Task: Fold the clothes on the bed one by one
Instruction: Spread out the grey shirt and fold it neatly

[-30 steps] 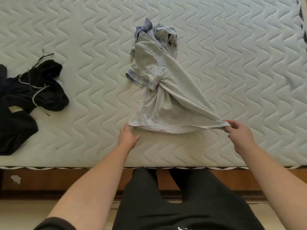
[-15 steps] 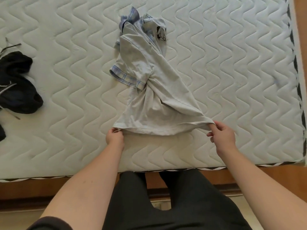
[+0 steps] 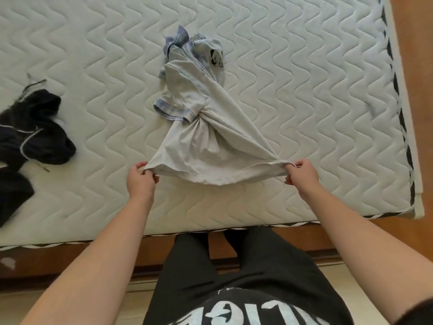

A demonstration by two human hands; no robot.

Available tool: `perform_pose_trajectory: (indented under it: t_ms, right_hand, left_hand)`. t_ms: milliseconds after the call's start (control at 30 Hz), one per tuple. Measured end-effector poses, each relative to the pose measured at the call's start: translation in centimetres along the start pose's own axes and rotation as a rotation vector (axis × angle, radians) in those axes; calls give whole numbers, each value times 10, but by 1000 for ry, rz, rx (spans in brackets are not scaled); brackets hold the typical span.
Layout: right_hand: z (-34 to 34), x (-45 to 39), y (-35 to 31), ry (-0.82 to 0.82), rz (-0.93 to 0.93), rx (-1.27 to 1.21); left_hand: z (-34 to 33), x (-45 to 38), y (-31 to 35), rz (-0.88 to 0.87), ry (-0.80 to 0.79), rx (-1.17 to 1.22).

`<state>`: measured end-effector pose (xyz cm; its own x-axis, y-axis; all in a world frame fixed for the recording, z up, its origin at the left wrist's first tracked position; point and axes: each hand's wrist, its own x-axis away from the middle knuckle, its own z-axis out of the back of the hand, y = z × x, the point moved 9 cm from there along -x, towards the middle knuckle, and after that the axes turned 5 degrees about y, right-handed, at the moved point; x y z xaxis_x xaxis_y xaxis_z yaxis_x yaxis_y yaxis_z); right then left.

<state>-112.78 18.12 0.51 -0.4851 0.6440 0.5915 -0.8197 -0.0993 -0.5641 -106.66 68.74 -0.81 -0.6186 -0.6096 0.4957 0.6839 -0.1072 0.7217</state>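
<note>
A light grey shirt (image 3: pixel 206 127) with blue plaid sleeve cuffs and collar lies crumpled on the white quilted mattress (image 3: pixel 304 78). A small black-and-white print shows near its far end. My left hand (image 3: pixel 140 177) pinches the left corner of the hem. The hem's right corner is gripped by my right hand (image 3: pixel 301 174). Between the hands the hem is stretched and lifted slightly off the mattress. The upper part of the shirt stays bunched and twisted.
A dark navy garment (image 3: pixel 30 134) with white drawstrings lies heaped at the left edge of the mattress. The mattress's near edge (image 3: pixel 210 228) runs just in front of my legs, with a wooden bed frame (image 3: pixel 304 238) below. Its right edge is at the far right.
My left hand went from resting by the hem to pinching its left corner. Both hands have pulled apart, stretching and lifting the hem.
</note>
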Motion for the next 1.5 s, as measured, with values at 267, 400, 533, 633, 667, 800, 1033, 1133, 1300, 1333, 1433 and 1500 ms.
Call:
perform_pose_trajectory:
  t_ms: [267, 400, 533, 633, 667, 800, 1033, 1133, 1300, 1333, 1433, 1500]
  right_hand:
    - [27, 24, -9, -171, 273, 486]
    - [49, 34, -7, -196, 281, 543]
    - [91, 33, -6, -98, 283, 549]
    - [119, 30, 5, -42, 221, 609]
    - [124, 32, 11, -40, 190, 604]
    - [119, 52, 27, -67, 154, 420]
    - [81, 98, 35, -170, 149, -72]
    - [64, 112, 38, -295, 109, -49]
    - [49, 111, 21, -333, -51, -306]
    - [48, 105, 10, -304, -57, -318]
    - [42, 89, -28, -219, -71, -177]
    - [36, 82, -56, -188, -79, -49]
  left_hand:
    - [66, 45, 50, -336, -144, -345]
    - [94, 50, 61, -411, -139, -472]
    - [119, 43, 78, -446, -102, -515]
    - [118, 41, 87, -487, -146, -629]
    - [115, 44, 88, -519, -170, -668]
    - [103, 59, 82, -564, -256, -658]
    - [104, 69, 41, -385, -348, -482]
    - [109, 67, 34, -301, -355, -398]
    - [101, 61, 59, -237, -361, -309]
    - [94, 58, 71, -218, -370, -265]
    - [70, 48, 112, -106, -406, -138]
    - [60, 40, 146, -143, -389, -181]
